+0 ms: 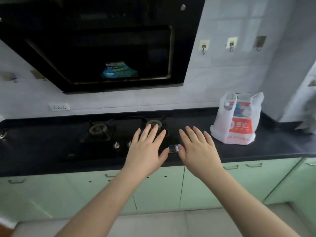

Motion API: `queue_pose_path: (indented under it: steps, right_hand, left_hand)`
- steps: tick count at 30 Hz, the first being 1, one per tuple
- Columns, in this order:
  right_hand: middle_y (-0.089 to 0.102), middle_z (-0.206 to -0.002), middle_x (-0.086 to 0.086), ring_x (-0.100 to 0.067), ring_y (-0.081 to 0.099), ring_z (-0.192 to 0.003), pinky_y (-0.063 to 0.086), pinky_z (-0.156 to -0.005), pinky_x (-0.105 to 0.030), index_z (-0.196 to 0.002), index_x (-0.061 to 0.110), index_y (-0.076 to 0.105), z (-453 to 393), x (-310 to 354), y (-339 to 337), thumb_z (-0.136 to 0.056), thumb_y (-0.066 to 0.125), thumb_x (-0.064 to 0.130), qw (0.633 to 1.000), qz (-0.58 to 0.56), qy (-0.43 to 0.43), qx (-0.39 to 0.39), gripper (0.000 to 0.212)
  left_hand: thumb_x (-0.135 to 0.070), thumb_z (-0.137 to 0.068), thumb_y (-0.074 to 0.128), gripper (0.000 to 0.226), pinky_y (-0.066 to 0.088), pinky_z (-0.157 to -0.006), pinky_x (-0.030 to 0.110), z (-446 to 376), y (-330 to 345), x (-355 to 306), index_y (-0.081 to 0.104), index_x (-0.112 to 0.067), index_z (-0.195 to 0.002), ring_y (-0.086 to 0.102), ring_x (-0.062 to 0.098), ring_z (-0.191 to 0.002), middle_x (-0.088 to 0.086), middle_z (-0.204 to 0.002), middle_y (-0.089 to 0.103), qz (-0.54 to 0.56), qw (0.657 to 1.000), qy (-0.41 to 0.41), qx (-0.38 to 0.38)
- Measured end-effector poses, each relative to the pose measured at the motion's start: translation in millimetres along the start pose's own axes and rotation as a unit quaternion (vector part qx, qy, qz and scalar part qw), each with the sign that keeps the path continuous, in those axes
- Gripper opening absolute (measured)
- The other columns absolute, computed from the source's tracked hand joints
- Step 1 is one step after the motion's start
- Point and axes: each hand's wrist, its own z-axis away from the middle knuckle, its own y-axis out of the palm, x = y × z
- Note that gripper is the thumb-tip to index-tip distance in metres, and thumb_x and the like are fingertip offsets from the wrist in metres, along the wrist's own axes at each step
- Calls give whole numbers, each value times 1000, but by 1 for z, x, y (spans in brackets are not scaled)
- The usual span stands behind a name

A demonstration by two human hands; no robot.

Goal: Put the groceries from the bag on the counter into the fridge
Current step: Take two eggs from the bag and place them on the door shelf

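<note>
While bag (236, 121) stands untouched, both hands flat, empty

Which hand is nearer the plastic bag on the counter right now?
Right. The right hand hovers open just left of the plastic bag, not touching it. The left hand is further left, over the stove's right burner.

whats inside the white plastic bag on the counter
Through the thin plastic of the white plastic bag, standing on the dark counter, a blurry blue and white packet shows near the top. Anything lower down is covered by the bag's red print.
</note>
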Motion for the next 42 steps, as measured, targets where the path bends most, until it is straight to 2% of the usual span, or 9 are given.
queue_pose_path:
  steps: [4,8,21,26,31,38,40,42]
  right_hand:
    - [53,-140,-10,-31,47,-131,36,-107,-49,-137,13,52,0,-22,-5,-91,26,41,998,30,54,3,59]
    - [54,-139,-10,-32,47,-130,37,-106,-49,-136,13,52,11,-47,-5,-91,27,41,991,59,122,1,59]
    - [53,-140,-8,-29,45,-132,36,-108,-48,-137,13,52,39,-163,-16,-89,27,44,963,95,251,15,62]
    - [57,-136,-7,-29,50,-128,41,-104,-47,-133,13,55,41,-229,-15,-87,31,43,963,83,258,12,60]
    - [44,-148,-7,-27,37,-139,33,-110,-42,-143,15,44,37,-305,-21,-94,30,45,964,67,256,15,59]
    - [54,-139,-8,-28,47,-131,41,-104,-42,-136,13,52,18,-361,-7,-89,31,42,972,28,231,18,59]
    - [49,-144,-8,-27,42,-135,37,-107,-40,-140,14,47,10,-370,-2,-92,31,41,976,22,214,13,58]
    - [32,-155,-5,-23,25,-145,24,-115,-36,-149,18,31,1,-379,5,-98,34,40,981,12,191,27,56]
  left_hand:
    - [-57,-98,25,64,8,-121,43,-31,4,-17,18,-29,-155,8,22,-151,2,-164,16,44,997,57,-4]
    - [-56,-99,24,64,6,-122,44,-67,7,-41,11,-29,-155,3,21,-151,1,-165,9,66,991,114,9]
    - [-54,-99,26,63,4,-121,43,-149,20,-158,12,-29,-155,4,20,-151,0,-164,13,121,966,228,6]
    - [-54,-99,28,63,4,-120,42,-187,30,-221,14,-28,-155,3,19,-151,0,-164,13,124,962,242,16]
    - [-55,-99,29,64,5,-120,44,-224,39,-275,16,-26,-155,4,20,-151,0,-163,15,100,968,231,13]
    - [-48,-101,29,62,3,-120,41,-250,56,-318,14,-23,-156,2,21,-151,2,-164,12,89,971,219,22]
    - [-45,-102,29,61,3,-121,42,-259,62,-323,13,-23,-156,1,21,-151,2,-164,11,91,973,212,27]
    - [-44,-102,29,60,3,-121,42,-270,69,-325,13,-22,-156,1,21,-151,2,-164,10,92,974,206,31]
